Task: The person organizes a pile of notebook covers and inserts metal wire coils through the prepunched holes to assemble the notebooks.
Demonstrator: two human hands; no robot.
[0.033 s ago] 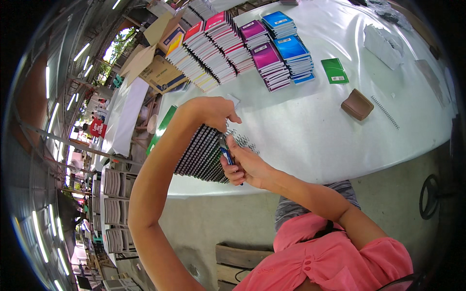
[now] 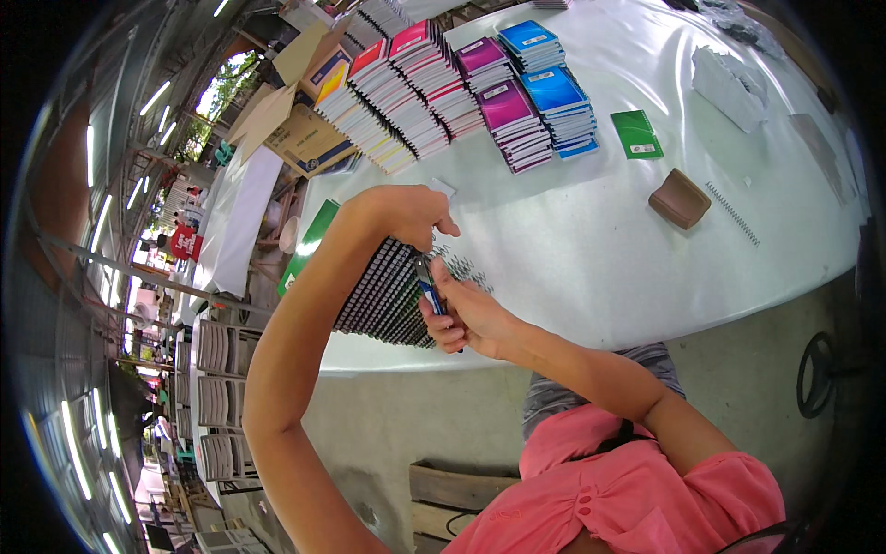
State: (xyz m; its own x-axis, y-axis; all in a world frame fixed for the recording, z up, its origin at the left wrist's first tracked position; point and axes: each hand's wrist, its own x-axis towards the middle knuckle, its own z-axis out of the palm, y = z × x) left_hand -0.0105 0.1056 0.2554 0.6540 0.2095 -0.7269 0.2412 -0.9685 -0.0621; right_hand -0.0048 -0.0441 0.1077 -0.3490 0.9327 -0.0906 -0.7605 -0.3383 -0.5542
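Observation:
A row of black spiral bindings (image 2: 383, 295), seemingly a stack of notebooks with the coils facing me, lies near the table's front edge. My left hand (image 2: 411, 214) bends over its far end with the fingers curled down; one finger points out, and whatever they grip is hidden. My right hand (image 2: 466, 314) is closed around a slim tool (image 2: 430, 291) with a blue handle and metal tip, held upright against the right end of the coils. Small dark wire pieces (image 2: 466, 268) are scattered just beyond. A green cover (image 2: 312, 245) shows behind my left forearm.
Stacked notebooks with red (image 2: 411, 39), purple (image 2: 508, 106) and blue (image 2: 554, 90) covers stand at the back. A green notebook (image 2: 637, 135), a brown block-like holder (image 2: 680, 199) and a loose wire coil (image 2: 732, 214) lie right. Cardboard boxes (image 2: 309, 138) stand back left.

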